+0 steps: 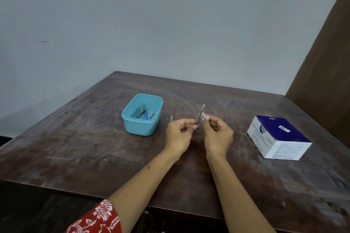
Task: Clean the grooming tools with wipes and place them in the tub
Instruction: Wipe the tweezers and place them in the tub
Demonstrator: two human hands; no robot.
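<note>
Right of the tub [142,117], my left hand [179,134] pinches a tool [200,114] upright; my right hand [217,134] presses a wipe [206,118] against it.

Soft, even, rather dim indoor light, cool in tone. The grey wall [170,15] darkens gently toward nine o'clock. Pale sheen streaks the dark wooden table [75,138], strongest near three and five o'clock. Shadows are faint and diffuse. Wide-angle bending curves the table's edges. Detail is smeared throughout, softest at the frame's borders.
</note>
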